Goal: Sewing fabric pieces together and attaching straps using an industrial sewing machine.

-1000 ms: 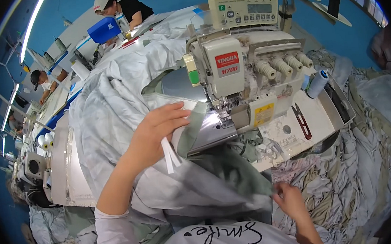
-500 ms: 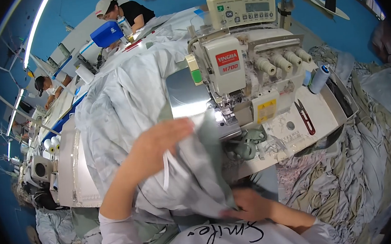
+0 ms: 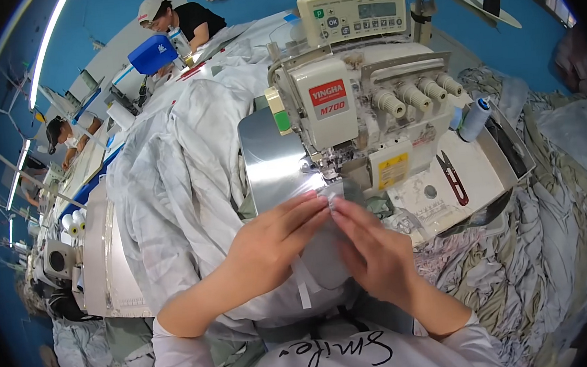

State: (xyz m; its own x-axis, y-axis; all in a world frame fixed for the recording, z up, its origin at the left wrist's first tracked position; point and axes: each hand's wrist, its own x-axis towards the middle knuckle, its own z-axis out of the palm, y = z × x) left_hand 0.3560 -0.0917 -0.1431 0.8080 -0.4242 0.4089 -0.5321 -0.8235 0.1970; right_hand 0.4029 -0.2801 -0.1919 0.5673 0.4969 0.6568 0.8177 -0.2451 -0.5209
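An overlock sewing machine (image 3: 328, 98), white with a green button, stands in front of me. Just below its presser foot (image 3: 330, 172), the edge of a pale grey garment (image 3: 191, 150) is pinched between my hands. The fingers of my left hand (image 3: 271, 244) press together on the cloth from the left. From the right, my right hand (image 3: 382, 252) grips the same edge, its fingertips close to the left ones. A narrow white strip (image 3: 303, 286) hangs from the cloth below my left hand. The garment spreads over the table to the left of the metal plate (image 3: 267, 161).
Red-handled thread snips (image 3: 454, 179) lie on the machine's right side near a pale blue thread cone (image 3: 475, 121). Heaped fabric (image 3: 520, 255) fills the right. Two people work at other machines, one at the back (image 3: 195, 22), one farther left (image 3: 69, 139).
My right hand has come up from the lap to the presser foot, bringing the cloth edge. My left hand has moved slightly right and down, and both now meet on the fabric.
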